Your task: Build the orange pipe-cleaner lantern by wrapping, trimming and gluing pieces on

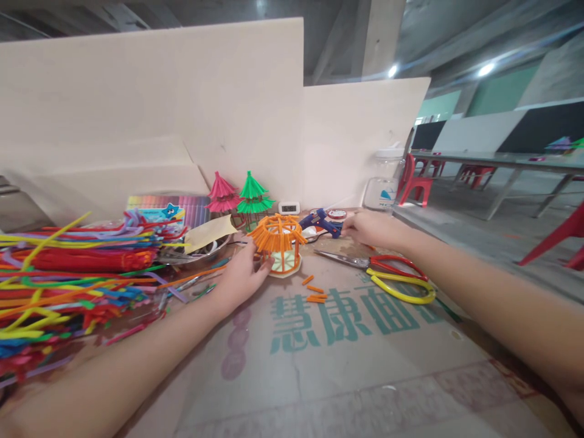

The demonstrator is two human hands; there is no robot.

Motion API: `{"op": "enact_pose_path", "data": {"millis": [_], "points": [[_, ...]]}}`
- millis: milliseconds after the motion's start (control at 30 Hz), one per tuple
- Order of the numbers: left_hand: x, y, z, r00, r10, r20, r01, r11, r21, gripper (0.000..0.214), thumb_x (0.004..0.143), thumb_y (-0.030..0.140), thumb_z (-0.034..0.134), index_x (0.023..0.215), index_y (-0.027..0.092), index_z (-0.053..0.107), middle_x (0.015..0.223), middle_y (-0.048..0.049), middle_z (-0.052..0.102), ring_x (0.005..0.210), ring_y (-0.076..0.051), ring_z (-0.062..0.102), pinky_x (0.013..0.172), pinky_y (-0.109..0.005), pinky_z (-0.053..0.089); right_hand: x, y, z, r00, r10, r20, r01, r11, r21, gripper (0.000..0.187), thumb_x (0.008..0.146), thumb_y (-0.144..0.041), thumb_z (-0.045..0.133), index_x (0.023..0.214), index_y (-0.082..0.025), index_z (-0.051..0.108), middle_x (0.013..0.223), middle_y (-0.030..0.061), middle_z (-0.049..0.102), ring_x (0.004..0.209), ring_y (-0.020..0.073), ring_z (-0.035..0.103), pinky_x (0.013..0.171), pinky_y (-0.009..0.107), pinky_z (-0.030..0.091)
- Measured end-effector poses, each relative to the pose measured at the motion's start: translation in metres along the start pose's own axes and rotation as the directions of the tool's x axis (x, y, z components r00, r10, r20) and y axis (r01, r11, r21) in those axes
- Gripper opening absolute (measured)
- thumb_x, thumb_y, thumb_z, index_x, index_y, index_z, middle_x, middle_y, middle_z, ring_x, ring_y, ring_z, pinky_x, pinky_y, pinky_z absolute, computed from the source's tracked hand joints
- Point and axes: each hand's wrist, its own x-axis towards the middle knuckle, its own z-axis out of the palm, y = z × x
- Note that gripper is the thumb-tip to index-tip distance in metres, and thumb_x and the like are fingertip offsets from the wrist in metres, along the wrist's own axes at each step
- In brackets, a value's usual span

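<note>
A small orange pavilion model (281, 234), made of pipe cleaners with a fringed roof, posts and a pale base, stands on the cardboard. My left hand (244, 271) grips its left side, thumb near the base and fingers partly hidden behind. My right hand (367, 226) has curled fingers at the handle end of a blue hot glue gun (322, 222); the fingertips are partly hidden. Several short orange pipe cleaner pieces (314, 292) lie in front of the model. Scissors (378, 264) with red and yellow handles rest below my right hand.
Bundles of coloured pipe cleaners (82, 286) fill the left side, near a metal bowl (205, 252) and a marker set (171, 210). Pink (222, 194) and green (252, 198) pavilion models, a small digital clock (289, 208) and a clear plastic jug (383, 179) stand at the back before boards.
</note>
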Motion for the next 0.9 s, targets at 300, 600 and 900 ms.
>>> {"op": "enact_pose_path", "data": {"millis": [300,600,900], "points": [[-0.002,0.004,-0.002,0.999,0.051,-0.008,-0.052,0.998,-0.026,0.050,0.090,0.047,0.050,0.129,0.016,0.045,0.124,-0.0158,0.063,0.104,-0.029,0.067,0.090,-0.044,0.053,0.009,0.007,0.021,0.997,-0.005,-0.078,0.013,0.994,0.109,0.043,0.088,-0.029,0.059,0.130,-0.017,0.061,0.132,0.0130,0.063,0.120,0.0290,0.058,0.102,0.037,0.042],[-0.002,-0.001,0.001,1.000,0.003,0.029,-0.001,0.998,-0.065,0.037,0.087,0.042,0.052,0.115,0.017,0.052,0.103,-0.0109,0.070,0.093,-0.026,0.069,0.083,-0.039,0.055,0.043,0.007,0.052,0.984,0.178,0.006,-0.171,0.938,0.301,0.054,0.086,-0.029,0.063,0.134,-0.007,0.055,0.129,0.0184,0.064,0.112,0.0265,0.065,0.094,0.034,0.049],[-0.002,0.002,-0.001,0.998,0.008,0.059,-0.010,0.999,0.040,0.050,0.083,0.057,0.058,0.111,0.017,0.056,0.103,-0.0116,0.068,0.093,-0.029,0.066,0.082,-0.042,0.053,0.055,-0.002,0.069,0.982,0.187,-0.005,-0.175,0.930,0.323,0.037,0.084,-0.028,0.064,0.117,-0.011,0.064,0.115,0.0147,0.070,0.102,0.0248,0.066,0.090,0.033,0.048]]}}
